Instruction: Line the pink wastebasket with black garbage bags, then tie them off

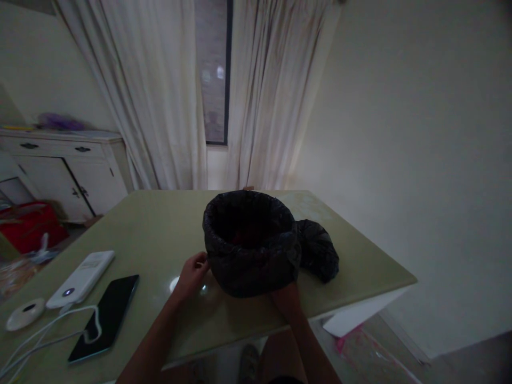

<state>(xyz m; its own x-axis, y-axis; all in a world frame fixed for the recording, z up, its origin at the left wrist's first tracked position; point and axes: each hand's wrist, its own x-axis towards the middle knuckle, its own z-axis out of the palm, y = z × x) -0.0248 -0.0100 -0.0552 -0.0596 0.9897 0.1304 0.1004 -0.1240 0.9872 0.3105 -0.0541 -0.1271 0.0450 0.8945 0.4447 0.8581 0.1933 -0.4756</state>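
Note:
A small round bin lined with a black plastic bag (251,242) stands on the pale green table (160,224). My left hand (192,273) pinches the bag's edge at the bin's lower left side. My right hand (286,298) presses against the bag at the bin's near right base, its fingers partly hidden under the plastic. A second crumpled black bag (318,249) lies against the bin's right side.
A black phone (106,316), a white power bank (82,278), white cables (44,333) and a white round puck (24,313) lie at the table's left. A white cabinet (68,170), a red bag (30,224) and curtains (160,90) stand behind.

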